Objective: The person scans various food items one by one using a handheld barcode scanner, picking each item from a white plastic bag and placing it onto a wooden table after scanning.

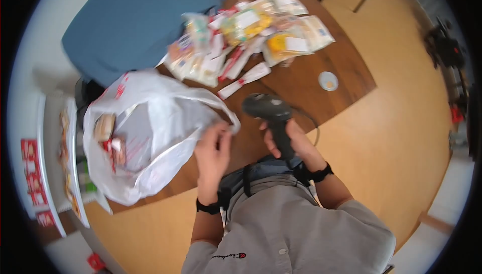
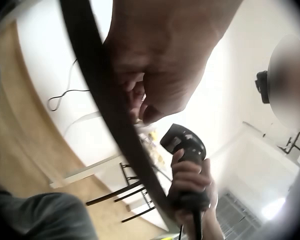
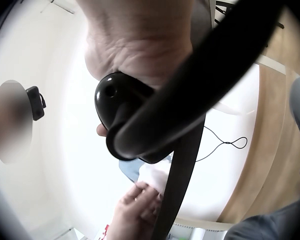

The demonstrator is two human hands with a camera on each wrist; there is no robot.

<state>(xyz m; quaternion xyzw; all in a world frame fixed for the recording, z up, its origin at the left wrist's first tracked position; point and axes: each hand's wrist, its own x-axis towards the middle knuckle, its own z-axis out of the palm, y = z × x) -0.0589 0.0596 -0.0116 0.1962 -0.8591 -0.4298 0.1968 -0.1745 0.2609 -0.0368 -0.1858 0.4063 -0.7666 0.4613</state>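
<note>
My right hand grips the handle of a black handheld barcode scanner, whose head points toward the left over the table. My left hand has its fingers curled at the right edge of a white plastic bag, pinching the handle loop there. In the right wrist view the left fingertips meet white plastic. The bag's mouth gapes open, and inside lie a small brownish pack and a red-and-white wrapped item. The left wrist view shows the scanner beyond the left hand.
A heap of packaged foods lies across the far part of the brown table, with a small round white dish to its right. Behind stands a blue chair. Shelves are at left. The scanner's cable curves beside the right hand.
</note>
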